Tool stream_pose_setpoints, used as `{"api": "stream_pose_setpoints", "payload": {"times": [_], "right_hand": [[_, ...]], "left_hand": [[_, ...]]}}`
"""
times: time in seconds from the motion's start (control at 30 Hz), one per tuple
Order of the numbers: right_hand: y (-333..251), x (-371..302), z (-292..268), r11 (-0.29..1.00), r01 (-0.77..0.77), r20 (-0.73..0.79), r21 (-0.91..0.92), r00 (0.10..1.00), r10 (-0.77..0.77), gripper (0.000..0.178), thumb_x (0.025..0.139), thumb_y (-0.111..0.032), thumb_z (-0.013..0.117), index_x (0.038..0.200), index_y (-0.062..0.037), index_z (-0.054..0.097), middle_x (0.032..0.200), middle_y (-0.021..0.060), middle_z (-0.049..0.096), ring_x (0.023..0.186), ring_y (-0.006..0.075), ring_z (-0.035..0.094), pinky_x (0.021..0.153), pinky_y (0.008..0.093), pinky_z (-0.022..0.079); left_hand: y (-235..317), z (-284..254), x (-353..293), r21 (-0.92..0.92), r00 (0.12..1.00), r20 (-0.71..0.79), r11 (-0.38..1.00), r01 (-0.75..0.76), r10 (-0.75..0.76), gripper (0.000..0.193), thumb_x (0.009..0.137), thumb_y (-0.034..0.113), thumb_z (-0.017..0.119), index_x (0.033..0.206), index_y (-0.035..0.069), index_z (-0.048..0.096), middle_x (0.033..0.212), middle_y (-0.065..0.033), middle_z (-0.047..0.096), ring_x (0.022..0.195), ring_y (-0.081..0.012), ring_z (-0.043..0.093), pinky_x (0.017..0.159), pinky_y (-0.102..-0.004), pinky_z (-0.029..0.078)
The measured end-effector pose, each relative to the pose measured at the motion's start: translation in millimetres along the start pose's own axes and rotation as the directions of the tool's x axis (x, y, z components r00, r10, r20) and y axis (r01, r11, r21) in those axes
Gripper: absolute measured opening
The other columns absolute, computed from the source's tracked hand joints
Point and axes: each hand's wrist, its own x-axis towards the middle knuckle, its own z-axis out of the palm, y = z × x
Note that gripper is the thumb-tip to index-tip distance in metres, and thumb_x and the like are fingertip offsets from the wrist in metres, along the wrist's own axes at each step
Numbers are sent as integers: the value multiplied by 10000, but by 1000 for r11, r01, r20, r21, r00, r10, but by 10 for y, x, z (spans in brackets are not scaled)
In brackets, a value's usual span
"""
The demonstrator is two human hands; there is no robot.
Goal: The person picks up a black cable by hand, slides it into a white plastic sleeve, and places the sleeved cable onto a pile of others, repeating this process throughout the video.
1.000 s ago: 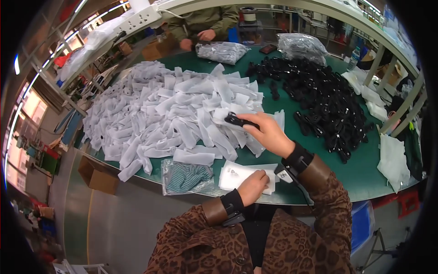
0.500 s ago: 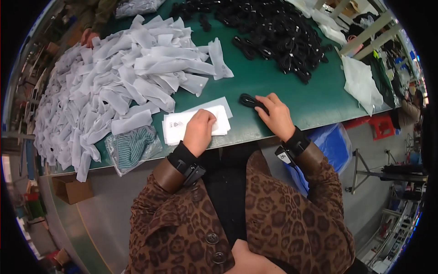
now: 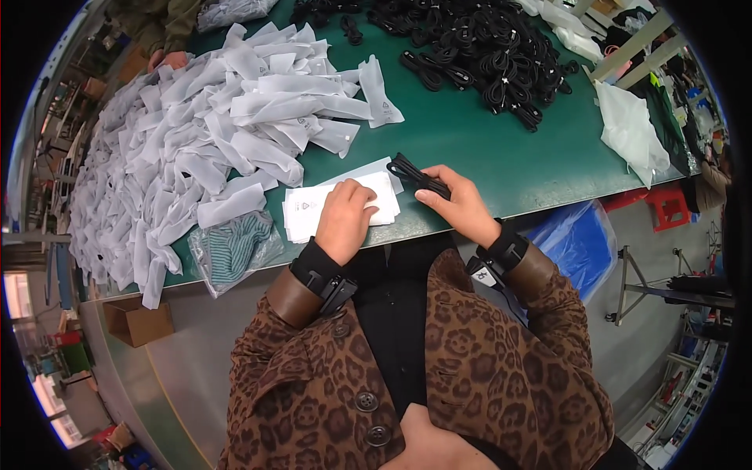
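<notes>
Beyond the right grip point(image 3: 457, 202), I see the green surface point(image 3: 517, 160) free toward the right, until a white sheet point(image 3: 629, 129). Farther back, the heap of black cables point(image 3: 501, 55) obstructs the way. On the left, the pile of pale sleeves point(image 3: 204, 141) and a bag with striped cloth point(image 3: 237, 249) block the low passage.

Even, fairly bright indoor light casts soft shadows. Under the left hand point(image 3: 345, 222), the white stack point(image 3: 382, 192) looks nearly washed out; far to that hand's lower left, a window point(image 3: 48, 396) glares. Fisheye distortion curves the table point(image 3: 509, 160), and detail softens toward black corners.
</notes>
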Motion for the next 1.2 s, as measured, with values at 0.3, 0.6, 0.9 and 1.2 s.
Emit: {"api": "stream_pose_setpoints", "payload": {"times": [0.3, 0.6, 0.9, 1.2], "right_hand": [[-46, -65, 79, 936, 225, 7, -271, 973, -232, 265, 879, -138, 706, 1111, -18, 662, 877, 119, 596, 763, 262, 593, 675, 325, 480], [-144, -151, 102, 784, 372, 102, -496, 922, -373, 328, 845, -116, 716, 1156, -36, 652, 859, 119, 546, 722, 310, 588, 628, 387, 482], [-170, -76, 68, 741, 407, 138, -535, 907, -399, 352, 832, -112, 723, 1164, -29, 641, 865, 113, 543, 724, 310, 589, 638, 390, 483], [2, -23, 25, 865, 384, 274, -324, 913, -302, 312, 845, -130, 723, 1137, -47, 655, 867, 95, 550, 740, 295, 590, 654, 368, 491]], "left_hand": [[-116, 88, -42, -110, 974, 57, 968, 225, -220, 95, 812, 19, 653, 870, 7, 578, 868, -157, 573, 845, -371, 578, 745, -433, 473], [-43, 5, -38, -170, 971, -22, 958, 231, -238, 47, 862, 20, 602, 885, 7, 563, 875, -175, 577, 829, -386, 590, 707, -418, 481], [-43, -38, -8, -281, 939, 55, 897, 341, -340, 42, 870, 6, 587, 894, 7, 553, 871, -170, 562, 800, -389, 563, 700, -410, 469], [101, -36, 31, -279, 996, -41, 958, 63, -77, 118, 804, -45, 615, 886, -1, 542, 923, -148, 556, 891, -359, 536, 783, -398, 453]]}}
